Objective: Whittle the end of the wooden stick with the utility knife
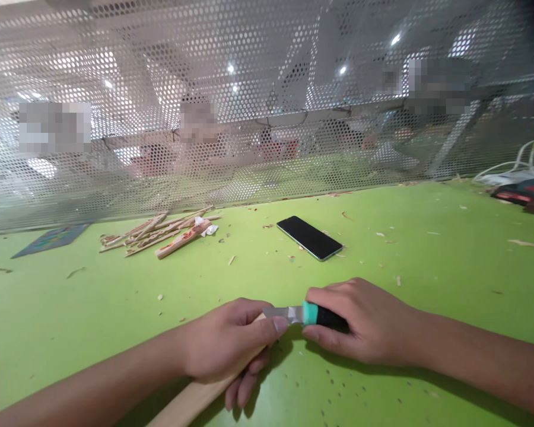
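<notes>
My left hand (pixel 231 338) is wrapped round a pale strip of wood (pixel 196 396), which runs from the bottom edge up to my thumb. In my right hand (pixel 365 326) is a knife (pixel 309 313) with a black and turquoise handle. Its metal blade points left and lies at the far end of the wood, beside my left thumb. The thumb hides part of the blade's edge, so I cannot tell how deep it sits in the wood. Both hands are just above the green table.
A phone (pixel 310 237) lies beyond my hands. Left of it are a pile of wooden sticks (pixel 160 230) and a dark patterned card (pixel 51 238). A black and red tool (pixel 525 194) and white cable (pixel 511 169) sit far right. Shavings dot the green table (pixel 115 308); a perforated panel (pixel 258 142) borders it.
</notes>
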